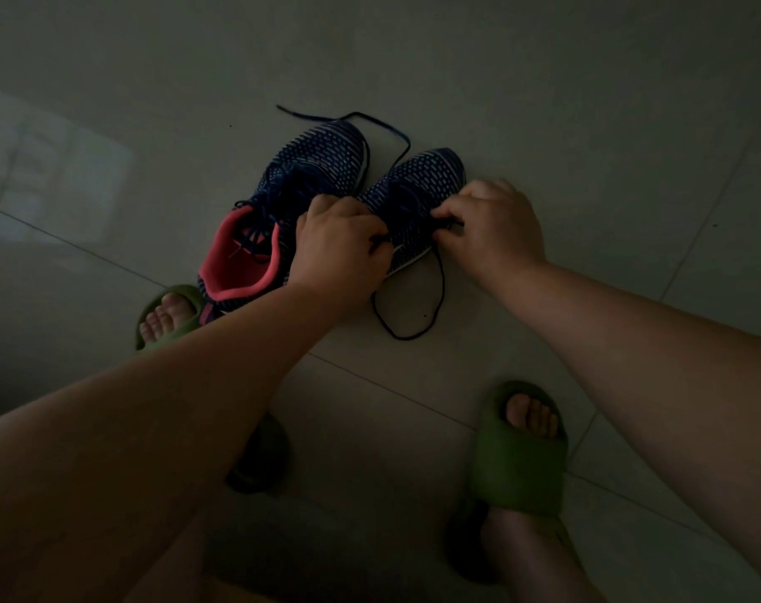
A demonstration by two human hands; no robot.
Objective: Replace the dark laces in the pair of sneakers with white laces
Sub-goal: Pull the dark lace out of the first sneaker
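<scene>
Both hands work at the right sneaker [417,185], which lies between and just beyond them on the tiled floor [587,124]. The left hand [339,241] and the right hand [491,228] each pinch a section of the dark lace [439,293] with curled fingers. Slack lace loops toward the wrists. The left sneaker [283,202] lies just beside the left hand.

Dim room; pale glossy tiled floor [544,102], faint window reflection [52,167] at left.
</scene>
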